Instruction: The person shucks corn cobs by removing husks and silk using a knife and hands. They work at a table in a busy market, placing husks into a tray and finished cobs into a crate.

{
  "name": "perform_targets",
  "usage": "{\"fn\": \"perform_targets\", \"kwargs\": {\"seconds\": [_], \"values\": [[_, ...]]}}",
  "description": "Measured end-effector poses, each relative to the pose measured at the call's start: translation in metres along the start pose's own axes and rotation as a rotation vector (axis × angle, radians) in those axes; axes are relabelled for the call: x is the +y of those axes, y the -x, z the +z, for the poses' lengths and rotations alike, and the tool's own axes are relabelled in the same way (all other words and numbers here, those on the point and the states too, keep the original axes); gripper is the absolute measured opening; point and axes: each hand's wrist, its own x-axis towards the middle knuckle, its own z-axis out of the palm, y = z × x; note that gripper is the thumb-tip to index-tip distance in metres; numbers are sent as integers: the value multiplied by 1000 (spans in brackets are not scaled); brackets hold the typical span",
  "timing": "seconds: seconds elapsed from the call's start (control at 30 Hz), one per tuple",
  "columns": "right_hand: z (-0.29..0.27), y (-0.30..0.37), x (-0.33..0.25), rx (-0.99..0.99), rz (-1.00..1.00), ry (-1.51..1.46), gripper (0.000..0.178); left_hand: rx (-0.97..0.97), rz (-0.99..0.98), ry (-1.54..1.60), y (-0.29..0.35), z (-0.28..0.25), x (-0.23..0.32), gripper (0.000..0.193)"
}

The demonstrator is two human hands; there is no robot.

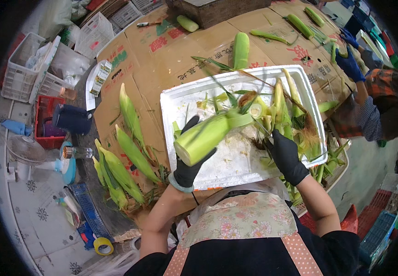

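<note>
My left hand [190, 168], in a black glove, grips an ear of corn [208, 135] in pale green husk. Its flat-cut end points toward my lower left, and loose husk leaves stick out at its far end. My right hand [285, 154], also black-gloved, is closed around a slim knife [262, 128]; its thin blade points toward the corn, its handle hidden in the fist. Both hands are over a white foam box [235, 168] holding husk scraps. Beside my right hand, inside the box, lie husks with brown silk [308, 131] and another cut end of corn [255, 110].
Several unhusked ears [136, 152] lie at left on a cardboard-covered table [171, 60]. A trimmed ear [241, 50] lies beyond the box. At right a co-worker's blue-gloved hand [346, 64] handles greenery. Husks fill a container [332, 168] beside the box. Crates [21, 76] stand far left.
</note>
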Motion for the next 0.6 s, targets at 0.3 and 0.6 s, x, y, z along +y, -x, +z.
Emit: {"fn": "perform_targets", "kwargs": {"seconds": [0.3,0.6], "values": [[13,21,-18,127,101,-388,27,-263,-280,-381,48,-40,-37,67],[72,-37,-46,-41,2,-548,22,-365,-441,-267,5,-17,-53,54]]}}
